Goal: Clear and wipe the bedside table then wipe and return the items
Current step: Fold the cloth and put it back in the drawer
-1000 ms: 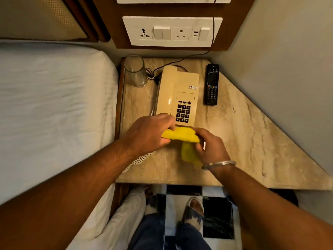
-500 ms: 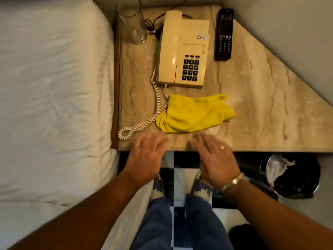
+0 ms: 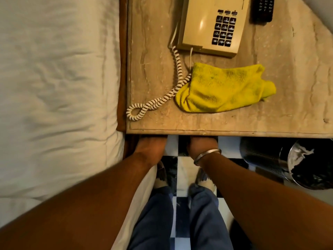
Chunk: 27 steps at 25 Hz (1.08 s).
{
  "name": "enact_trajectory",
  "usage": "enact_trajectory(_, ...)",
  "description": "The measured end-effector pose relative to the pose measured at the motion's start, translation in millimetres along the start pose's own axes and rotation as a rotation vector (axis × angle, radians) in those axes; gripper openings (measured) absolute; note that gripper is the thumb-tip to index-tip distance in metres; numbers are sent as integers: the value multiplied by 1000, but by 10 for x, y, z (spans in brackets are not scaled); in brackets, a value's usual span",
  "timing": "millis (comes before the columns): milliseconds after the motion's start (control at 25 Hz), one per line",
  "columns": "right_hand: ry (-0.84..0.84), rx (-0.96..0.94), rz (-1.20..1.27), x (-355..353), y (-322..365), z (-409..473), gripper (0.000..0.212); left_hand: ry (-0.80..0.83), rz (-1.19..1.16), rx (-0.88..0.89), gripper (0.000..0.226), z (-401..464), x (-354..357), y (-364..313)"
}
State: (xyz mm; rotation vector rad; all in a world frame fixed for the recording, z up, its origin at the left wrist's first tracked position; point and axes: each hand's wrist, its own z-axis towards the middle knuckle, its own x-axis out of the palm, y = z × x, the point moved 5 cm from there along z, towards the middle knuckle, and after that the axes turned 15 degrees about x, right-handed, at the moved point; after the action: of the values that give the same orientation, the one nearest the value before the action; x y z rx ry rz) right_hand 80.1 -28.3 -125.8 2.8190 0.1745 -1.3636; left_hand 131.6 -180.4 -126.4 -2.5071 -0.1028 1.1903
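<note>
Your fingers are out of sight: both hands go under the front edge of the beige marble-pattern bedside table top (image 3: pixel 155 121), so can't tell if they're spread, together or gripping anything. Only the back of your left hand (image 3: pixel 152 146) and the wrist end of your right hand (image 3: pixel 201 144) show, w/ a silver metal bangle (image 3: pixel 207 156) on the right wrist. Hands sit near each other, left one next to the bed.

On the table, nearest you: the crumpled yellow microfibre cloth (image 3: pixel 223 87), lying flat, not touched by either hand. Its left edge touches the white-and-dark coiled phone cord (image 3: pixel 158 101), which loops toward the table's front-left corner. Just behind the cloth is the cream push-button desk telephone (image 3: pixel 210 24), handset on the cradle. To its right, apart from it, the black TV remote (image 3: pixel 262 9), partly cut off by the frame top.

Left of the table: bed w/ white sheet (image 3: pixel 54 78). Below: your blue jeans (image 3: pixel 155 222), checkered floor, and at right a perforated metal waste bin (image 3: pixel 288 163) w/ a dark liner.
</note>
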Motion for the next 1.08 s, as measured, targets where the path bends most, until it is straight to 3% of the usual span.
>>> enact_trajectory(80,-17,19,-21,34,-32,-114,46,-34,114,47,58,-91,-31,-4)
enact_trajectory(200,119,0,-66,254,-128,-443,45,-19,196,160,51,-372,123,-101)
enact_trajectory(400,312,13,-117,708,-242,-980,54,82,87,153,24,-839,597,-339)
enact_trajectory(560,463,-18,-57,589,-340,-1331,64,134,20,187,28,-1119,531,-430)
enact_trajectory(640,391,-61,41,245,-388,-1435,41,109,-6,214,25,-1214,284,-552)
enact_trajectory(720,117,-117,127,-401,-467,-1338,29,-13,13,287,23,-1141,-218,-725)
enact_trajectory(800,-242,-153,211,-1117,-576,-962,40,-252,73,344,25,-819,-794,-815)
enact_trajectory(880,-420,-153,210,-1662,-643,-476,58,-441,170,339,38,-358,-1359,-864)
enact_trajectory(1000,-194,-165,3,-1859,-640,258,76,-354,300,307,67,330,-1705,-866)
enact_trajectory(1080,-95,-205,-122,-1752,-673,492,76,-251,401,313,73,568,-1675,-809)
